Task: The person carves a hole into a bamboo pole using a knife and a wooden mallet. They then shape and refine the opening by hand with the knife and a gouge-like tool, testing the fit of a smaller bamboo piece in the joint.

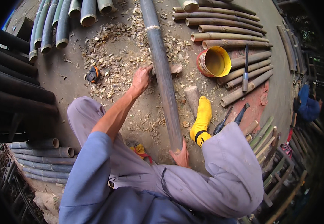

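Bits of chopped wood chips point(113, 56) cover the ground around the long dark bamboo pole point(162, 71). The pole runs from 12 o'clock at the top down to the middle of the view, near the person's lap.

At 1 o'clock sits a yellow bucket point(214, 61), lying on its side just beside a row of brown bamboo poles point(225, 35). A long knife point(245, 69) lies across those poles at 2 o'clock. At 11 o'clock lies a bunch of green bamboo pipes point(57, 22). More grey poles point(42, 156) are stacked at 8 o'clock. A small orange and black tape measure point(93, 74) lies in the chips at 10 o'clock. A wooden block point(192, 97) stands just right of the pole, beside the foot in a yellow sock point(202, 121). Another person in blue point(308, 106) is well apart at 3 o'clock.

The left hand point(141, 79) is stretched far out, arm nearly straight, and its fingers are pressed on the left side of the pole, part way up it. The right hand point(181, 156) is low, near the knee, cupped around the near end of the pole and holding it.
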A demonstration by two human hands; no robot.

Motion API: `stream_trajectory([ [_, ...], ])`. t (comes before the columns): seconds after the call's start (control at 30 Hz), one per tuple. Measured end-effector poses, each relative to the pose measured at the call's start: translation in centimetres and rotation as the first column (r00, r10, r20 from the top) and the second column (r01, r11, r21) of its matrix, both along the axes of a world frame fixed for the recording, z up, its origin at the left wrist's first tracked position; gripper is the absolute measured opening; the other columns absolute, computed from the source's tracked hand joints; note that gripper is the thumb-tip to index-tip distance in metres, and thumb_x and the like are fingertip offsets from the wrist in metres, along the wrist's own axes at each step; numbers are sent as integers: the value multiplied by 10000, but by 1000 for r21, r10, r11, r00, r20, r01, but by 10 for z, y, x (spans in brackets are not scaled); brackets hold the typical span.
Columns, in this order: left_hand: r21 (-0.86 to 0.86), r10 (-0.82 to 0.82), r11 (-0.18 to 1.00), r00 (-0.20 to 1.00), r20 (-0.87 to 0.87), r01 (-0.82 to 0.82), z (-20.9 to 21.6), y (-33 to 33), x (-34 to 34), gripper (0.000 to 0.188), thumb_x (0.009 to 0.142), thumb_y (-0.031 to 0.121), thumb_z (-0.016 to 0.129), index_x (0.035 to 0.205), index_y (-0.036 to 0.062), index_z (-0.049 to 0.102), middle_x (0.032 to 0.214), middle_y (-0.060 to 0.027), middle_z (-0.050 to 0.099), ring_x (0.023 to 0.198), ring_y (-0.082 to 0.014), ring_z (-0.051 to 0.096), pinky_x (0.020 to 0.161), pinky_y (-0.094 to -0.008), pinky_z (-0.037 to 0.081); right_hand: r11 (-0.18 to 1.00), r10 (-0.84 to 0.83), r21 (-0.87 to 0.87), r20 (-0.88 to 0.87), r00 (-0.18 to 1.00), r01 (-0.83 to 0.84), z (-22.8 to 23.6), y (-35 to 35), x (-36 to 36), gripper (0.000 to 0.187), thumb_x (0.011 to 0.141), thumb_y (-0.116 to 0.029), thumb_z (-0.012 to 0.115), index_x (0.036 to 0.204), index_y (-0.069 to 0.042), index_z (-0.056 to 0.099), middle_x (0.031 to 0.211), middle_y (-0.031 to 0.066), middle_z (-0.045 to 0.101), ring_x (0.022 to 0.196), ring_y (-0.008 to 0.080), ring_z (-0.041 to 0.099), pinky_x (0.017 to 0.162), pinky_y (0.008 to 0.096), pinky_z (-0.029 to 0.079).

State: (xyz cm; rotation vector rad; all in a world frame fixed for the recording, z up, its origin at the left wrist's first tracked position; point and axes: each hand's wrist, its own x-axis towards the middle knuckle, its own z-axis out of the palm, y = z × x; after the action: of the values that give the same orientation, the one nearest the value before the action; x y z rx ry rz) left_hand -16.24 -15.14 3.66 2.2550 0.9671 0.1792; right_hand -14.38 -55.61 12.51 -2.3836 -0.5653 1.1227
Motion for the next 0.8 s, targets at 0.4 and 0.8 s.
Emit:
stream_trajectory([
  [0.4,-52,25,998,1000,-3,-25,5,-8,4,467,772,-5,548,1235,65,548,1095,-192,608,1059,-371,549,893,-439,483,920,-46,-389,17,999,49,-10,-53,-25,768,660,-403,775,1221,-71,367,1127,266,555,1041,453,541,839,536,431],
  [0.8,-34,35,999,999,-34,-36,17,-5,5,473,760,-31,505,1211,83,589,1053,-184,627,1019,-361,568,879,-426,488,854,34,-491,-275,961,-171,-24,-44,-9,811,791,-497,647,1362,5,366,1319,245,478,1254,366,419,1037,396,333],
])
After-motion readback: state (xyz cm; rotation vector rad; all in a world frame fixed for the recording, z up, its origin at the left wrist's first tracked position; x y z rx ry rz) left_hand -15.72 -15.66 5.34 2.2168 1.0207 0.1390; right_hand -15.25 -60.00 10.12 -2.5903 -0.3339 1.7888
